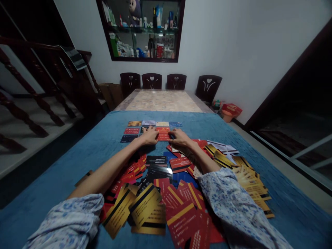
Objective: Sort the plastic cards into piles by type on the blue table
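Observation:
Both hands reach forward over the blue cloth to rows of laid-out cards. Between them lies a red card (164, 137), with my left hand (150, 135) at its left edge and my right hand (178, 136) at its right edge. The fingers of both hands are bent and somewhat apart; they rest on or beside the card. A gold card (134, 123) and a blue card (175, 124) are in the back row. At the left are a red card (131, 131) and a dark card (129, 138). My left hand partly covers other cards.
Loose piles of gold cards (146, 204), dark red cards (184, 221) and black cards (156, 160) lie near me under my forearms. More gold cards (249, 180) spread to the right. Chairs (176, 81) stand beyond the table's bare stone-patterned end (160, 100).

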A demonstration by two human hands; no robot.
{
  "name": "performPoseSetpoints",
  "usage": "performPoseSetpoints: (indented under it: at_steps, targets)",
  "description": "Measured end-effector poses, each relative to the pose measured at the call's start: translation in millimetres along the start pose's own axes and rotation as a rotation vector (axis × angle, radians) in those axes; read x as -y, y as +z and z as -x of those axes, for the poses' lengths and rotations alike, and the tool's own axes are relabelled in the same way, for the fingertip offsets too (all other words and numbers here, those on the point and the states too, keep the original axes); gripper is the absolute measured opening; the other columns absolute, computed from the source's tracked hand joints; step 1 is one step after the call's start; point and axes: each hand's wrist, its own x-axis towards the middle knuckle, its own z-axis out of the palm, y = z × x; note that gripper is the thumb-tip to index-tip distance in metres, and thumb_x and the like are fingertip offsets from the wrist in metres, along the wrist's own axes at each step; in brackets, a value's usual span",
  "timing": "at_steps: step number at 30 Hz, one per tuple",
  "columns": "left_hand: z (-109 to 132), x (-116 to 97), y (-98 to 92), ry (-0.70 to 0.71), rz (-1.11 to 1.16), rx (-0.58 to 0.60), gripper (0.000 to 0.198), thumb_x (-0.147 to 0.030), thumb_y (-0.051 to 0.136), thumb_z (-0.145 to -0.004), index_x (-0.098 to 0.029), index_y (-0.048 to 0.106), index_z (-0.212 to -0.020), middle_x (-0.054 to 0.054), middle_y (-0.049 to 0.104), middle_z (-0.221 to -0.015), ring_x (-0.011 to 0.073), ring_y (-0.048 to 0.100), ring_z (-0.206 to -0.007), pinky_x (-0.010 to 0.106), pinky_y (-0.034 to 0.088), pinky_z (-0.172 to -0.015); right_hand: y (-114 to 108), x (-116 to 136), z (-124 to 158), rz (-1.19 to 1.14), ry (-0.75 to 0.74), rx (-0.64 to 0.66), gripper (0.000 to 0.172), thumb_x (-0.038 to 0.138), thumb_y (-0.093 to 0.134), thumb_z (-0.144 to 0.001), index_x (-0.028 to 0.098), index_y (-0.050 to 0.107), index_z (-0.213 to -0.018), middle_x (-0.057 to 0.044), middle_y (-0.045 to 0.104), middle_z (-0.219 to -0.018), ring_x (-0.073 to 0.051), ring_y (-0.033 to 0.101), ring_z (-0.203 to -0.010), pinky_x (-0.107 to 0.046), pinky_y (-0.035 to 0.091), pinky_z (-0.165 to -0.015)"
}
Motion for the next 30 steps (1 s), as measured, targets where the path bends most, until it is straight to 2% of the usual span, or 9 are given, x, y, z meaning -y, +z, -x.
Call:
performPoseSetpoints:
  at_steps: [10,16,22,30]
  targets:
    - [0.1,1.7,-0.3,-0.016,-0.017,0.021,0.016,-0.023,0.059,-0.079,-0.017,0.068,-0.092,0.018,0.059,-0.118,0.0405,0.045,-0.122,0.065,0.039,-0.096,2.1,-0.2,-0.3,-0.009,0.017,-0.014,0.045,0.04,0.064,-0.084,0.018,0.07,-0.122,-0.013,0.067,-0.12,-0.027,0.059,-0.107,-0.035,0.047,-0.089]
    - [0.9,1.8,-0.8,-0.013,0.001,0.01,0.014,-0.022,0.059,-0.08,-0.019,0.066,-0.092,0.016,0.061,-0.114,0.0392,0.046,-0.119,0.064,0.039,-0.096,5.3,-3.3,-1.7,-0.048,0.015,-0.011,0.04,0.039,0.064,-0.083,0.02,0.071,-0.117,-0.011,0.067,-0.118,-0.025,0.058,-0.108,-0.034,0.045,-0.089]
    - [4.0,-0.6,-3.3,-0.028,-0.022,0.028,0.021,-0.023,0.055,-0.085,-0.021,0.066,-0.103,0.015,0.061,-0.118,0.0375,0.045,-0.121,0.062,0.038,-0.097,8.4,-7.0,-4.2,-0.096,-0.015,-0.045,0.033,0.039,0.067,-0.082,0.02,0.074,-0.107,-0.008,0.068,-0.107,-0.022,0.059,-0.098,-0.03,0.044,-0.084]
    - [10.2,-8.1,-7.5,-0.034,-0.009,0.011,0.024,-0.022,0.053,-0.085,-0.022,0.068,-0.104,0.016,0.062,-0.119,0.0359,0.045,-0.122,0.058,0.037,-0.097,4.1,-3.8,-1.3,-0.083,-0.004,-0.015,0.032,0.04,0.064,-0.085,0.022,0.075,-0.109,-0.011,0.066,-0.11,-0.026,0.06,-0.103,-0.033,0.045,-0.087]
